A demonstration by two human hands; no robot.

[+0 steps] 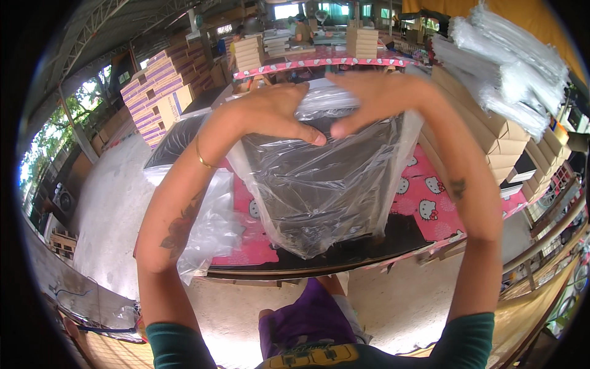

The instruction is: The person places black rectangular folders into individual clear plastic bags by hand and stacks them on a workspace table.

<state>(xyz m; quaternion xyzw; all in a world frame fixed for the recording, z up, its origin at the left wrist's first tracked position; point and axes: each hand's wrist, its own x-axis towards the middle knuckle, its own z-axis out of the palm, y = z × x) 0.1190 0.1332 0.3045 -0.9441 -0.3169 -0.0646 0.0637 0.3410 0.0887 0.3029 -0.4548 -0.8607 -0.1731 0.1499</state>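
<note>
The dark panel (321,161) lies inside the clear plastic bag (316,197) on the pink patterned surface (421,175), so insertion appears complete. The left hand (270,112) and right hand (382,97) are over the bag's far end, each grip with thumb and fingers apart; contact cannot be confirmed. No sealed edge is discernible; smoothing and closing the bag probably remain.

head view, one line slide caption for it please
Left hand and right hand over a plastic-wrapped dark item on a pink table, cartons stacked beyond at left.
</note>
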